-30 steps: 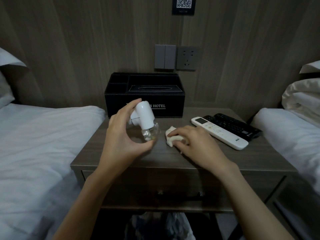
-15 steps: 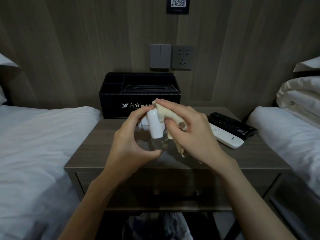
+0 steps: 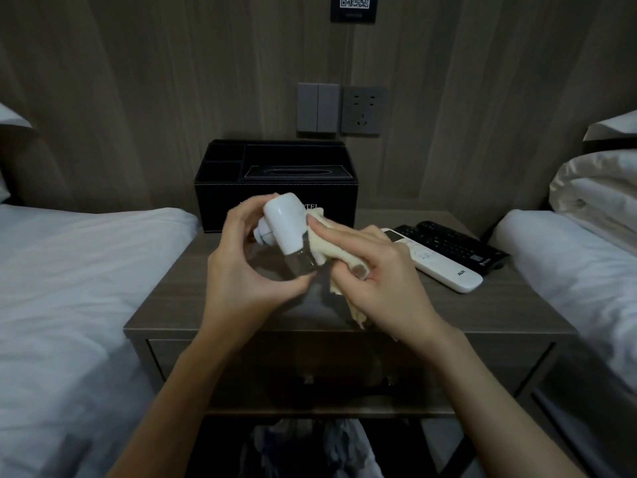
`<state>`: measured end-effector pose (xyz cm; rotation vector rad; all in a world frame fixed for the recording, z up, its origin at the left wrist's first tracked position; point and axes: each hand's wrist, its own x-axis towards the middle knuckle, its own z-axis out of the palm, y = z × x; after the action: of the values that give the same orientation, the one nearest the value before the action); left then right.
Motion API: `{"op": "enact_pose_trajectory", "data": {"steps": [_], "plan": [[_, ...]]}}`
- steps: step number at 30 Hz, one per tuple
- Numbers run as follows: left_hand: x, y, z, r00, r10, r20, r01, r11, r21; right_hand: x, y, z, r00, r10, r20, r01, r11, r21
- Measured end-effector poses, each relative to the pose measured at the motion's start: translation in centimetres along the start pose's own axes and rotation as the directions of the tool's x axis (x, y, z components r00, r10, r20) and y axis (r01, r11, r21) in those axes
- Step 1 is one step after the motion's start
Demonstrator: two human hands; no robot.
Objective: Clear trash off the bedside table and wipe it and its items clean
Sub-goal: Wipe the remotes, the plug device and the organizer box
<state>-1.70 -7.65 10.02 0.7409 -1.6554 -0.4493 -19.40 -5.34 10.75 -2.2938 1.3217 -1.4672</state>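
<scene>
Two bare hands are at work above the front half of the table [image 3: 482, 315].

1. Below the forearms, under the table, lies a crumpled plastic bag [image 3: 310, 450]; its contents cannot be made out. Beneath the wrists is the closed drawer front [image 3: 344, 367].

2. The left hand [image 3: 241, 270] is clamped on a small white plug-in device [image 3: 286, 219] with a clear bottle [image 3: 303, 263] at its lower end. The thumb sits under the bottle and the fingertips are at the white top. The device is tilted and held clear of the table.

3. The right hand [image 3: 375, 270] has its fingers closed on a cream cloth [image 3: 320, 243] and presses it against the device's right flank. A tail of cloth hangs below the palm, toward the table's front edge.

4. Just beyond and to the right of the right hand, a white remote [image 3: 437, 263] lies flat on the table. A black remote [image 3: 451, 241] lies just beside it on the far side.

5. Behind both hands, a black tissue-box organiser [image 3: 220, 205] stands at the back of the table. The device covers part of its lettering.

6. A white-sheeted bed [image 3: 69, 270] lies left of the left hand. A second bed [image 3: 568, 253], with folded bedding, lies right of the right hand.

7. Farthest off, on the wall above the hands, are a double switch [image 3: 317, 108], a socket [image 3: 363, 110] and a QR plaque [image 3: 352, 6].
</scene>
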Motion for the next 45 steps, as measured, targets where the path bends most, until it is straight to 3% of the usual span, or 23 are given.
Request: {"op": "enact_pose_trajectory", "data": {"steps": [6,11,16,20,28,35,42,45], "plan": [[0.0,-0.1,-0.1,1.000,0.003,0.009,-0.003,1.000,0.027,-0.6,0.3,-0.4,1.000,0.024,-0.002,-0.024,0.999,0.030],[0.0,-0.2,0.2,0.999,0.000,0.042,-0.002,0.998,0.061,-0.7,0.9,-1.9,0.991,0.135,0.020,-0.136,0.987,0.085],[0.1,-0.2,0.8,0.998,0.007,0.057,-0.013,0.992,0.122,0.2,0.0,-3.0,0.992,0.060,-0.114,-0.052,0.996,0.066],[-0.1,-0.1,1.7,0.995,0.033,0.091,-0.048,0.984,0.174,1.2,-1.1,-2.8,0.997,0.045,-0.067,-0.046,0.999,-0.008],[0.0,-0.3,1.2,0.997,0.054,0.060,-0.066,0.969,0.237,1.2,-1.3,-1.0,1.000,-0.006,0.010,0.006,0.998,-0.069],[0.2,-1.1,0.7,0.993,0.037,-0.114,-0.010,0.974,0.225,0.4,-0.7,-0.2,0.999,-0.008,0.044,0.008,1.000,0.005],[0.4,-1.1,0.4,0.990,0.019,-0.136,0.017,0.966,0.259,-0.2,0.6,-1.1,0.996,0.011,0.093,-0.007,0.999,-0.043],[0.6,-0.8,0.1,0.993,-0.005,-0.117,0.034,0.967,0.253,-0.3,0.7,-1.5,0.999,0.042,0.029,-0.041,0.999,-0.031]]}}
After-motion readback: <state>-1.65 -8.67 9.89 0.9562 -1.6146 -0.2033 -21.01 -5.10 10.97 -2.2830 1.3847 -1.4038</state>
